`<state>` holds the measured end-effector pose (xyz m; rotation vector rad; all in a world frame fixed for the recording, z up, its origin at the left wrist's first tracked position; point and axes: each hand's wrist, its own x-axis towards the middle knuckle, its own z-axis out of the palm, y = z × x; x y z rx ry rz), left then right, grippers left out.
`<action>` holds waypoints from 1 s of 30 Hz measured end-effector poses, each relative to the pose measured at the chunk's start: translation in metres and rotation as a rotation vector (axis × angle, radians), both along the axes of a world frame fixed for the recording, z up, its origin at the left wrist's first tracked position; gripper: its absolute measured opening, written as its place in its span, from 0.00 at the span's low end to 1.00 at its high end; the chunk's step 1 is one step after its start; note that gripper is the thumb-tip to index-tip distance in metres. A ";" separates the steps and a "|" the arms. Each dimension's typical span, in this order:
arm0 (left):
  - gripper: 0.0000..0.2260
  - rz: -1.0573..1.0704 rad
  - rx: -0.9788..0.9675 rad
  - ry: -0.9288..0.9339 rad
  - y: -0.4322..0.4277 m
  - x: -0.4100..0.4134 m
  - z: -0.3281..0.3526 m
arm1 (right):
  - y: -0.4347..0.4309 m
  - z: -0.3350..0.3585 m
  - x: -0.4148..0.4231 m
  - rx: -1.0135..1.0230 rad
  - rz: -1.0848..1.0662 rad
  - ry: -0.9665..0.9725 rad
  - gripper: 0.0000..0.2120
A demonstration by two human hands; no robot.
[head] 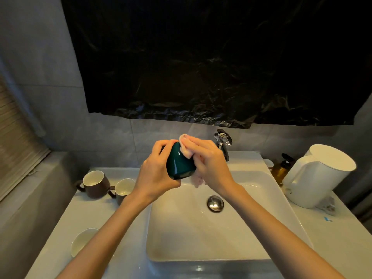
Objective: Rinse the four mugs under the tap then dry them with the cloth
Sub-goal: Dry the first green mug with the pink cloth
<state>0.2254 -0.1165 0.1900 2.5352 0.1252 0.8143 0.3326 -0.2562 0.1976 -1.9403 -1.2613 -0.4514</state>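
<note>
Left of the sink (201, 238), a white mug (83, 241), left brown mug (94, 183) and right brown mug (123, 189) stand upright and look empty. Above the basin, the left hand (155, 172) curls its fingers round a tilted green mug (180, 165). The right hand (209, 158) grips the pink cloth (186, 147) against it. Drying appears to be under way, though how many mugs are finished is unclear.

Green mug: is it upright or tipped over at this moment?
Tipped, nearly upside down: the green mug has its wide mouth end low over the sink, base up under the cloth in the right hand.

Cloth (186, 147) mostly under right hand (209, 160)
</note>
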 end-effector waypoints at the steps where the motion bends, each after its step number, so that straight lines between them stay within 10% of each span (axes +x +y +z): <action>1: 0.41 0.014 -0.008 -0.007 0.001 0.001 0.001 | 0.000 0.000 -0.002 0.012 0.007 -0.010 0.20; 8: 0.43 0.050 -0.049 -0.009 0.016 -0.001 0.000 | -0.023 -0.019 -0.011 -0.025 0.226 -0.209 0.11; 14: 0.45 0.016 -0.085 -0.021 0.023 -0.005 0.000 | -0.025 0.007 -0.009 0.273 -0.087 0.564 0.11; 19: 0.45 -0.050 -0.067 -0.024 0.019 -0.009 0.003 | -0.018 0.023 0.007 -0.020 -0.072 0.943 0.08; 30: 0.45 -0.116 -0.186 -0.124 0.016 -0.006 0.008 | -0.001 0.025 -0.004 0.083 -0.064 0.780 0.15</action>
